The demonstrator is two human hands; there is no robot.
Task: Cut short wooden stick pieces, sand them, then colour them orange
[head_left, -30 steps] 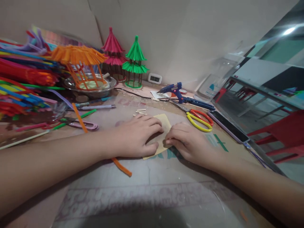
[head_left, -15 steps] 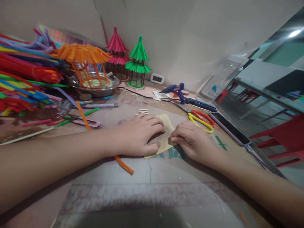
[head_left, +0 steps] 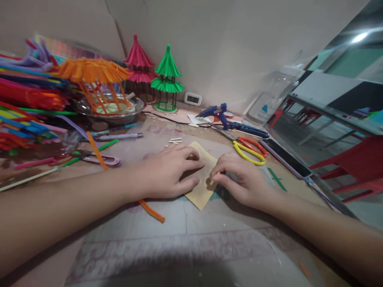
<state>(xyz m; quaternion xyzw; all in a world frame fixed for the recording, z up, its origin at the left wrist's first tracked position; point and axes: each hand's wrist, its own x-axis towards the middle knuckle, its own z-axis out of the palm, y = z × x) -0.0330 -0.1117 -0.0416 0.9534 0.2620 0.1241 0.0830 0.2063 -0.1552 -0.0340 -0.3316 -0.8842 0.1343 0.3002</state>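
A yellow paper-like sheet (head_left: 201, 195) lies turned cornerwise on the work surface. My left hand (head_left: 169, 171) rests on its left side, palm down with fingers apart, holding nothing. At the sheet's right side, my right hand (head_left: 239, 179) pinches a short pale stick (head_left: 212, 182) between thumb and forefinger, its tip at the paper. Most of that stick is hidden by the fingers. Several similar short sticks (head_left: 175, 140) lie just beyond my left hand. An orange pipe cleaner (head_left: 152, 211) runs under my left forearm.
Red-and-yellow-handled scissors (head_left: 249, 151), a blue glue gun (head_left: 217, 113) and a phone (head_left: 285, 158) lie to the right. Behind stand a green tower (head_left: 168, 79), a pink tower (head_left: 138, 59) and an orange-roofed model (head_left: 94, 73) in a metal bowl (head_left: 136, 107). Pipe cleaners (head_left: 26, 95) crowd the left.
The sheet has turned, bringing one corner toward me. My right hand has shifted slightly left on it, and the pale stick now shows at its fingertips. The camera view has swung a little right.
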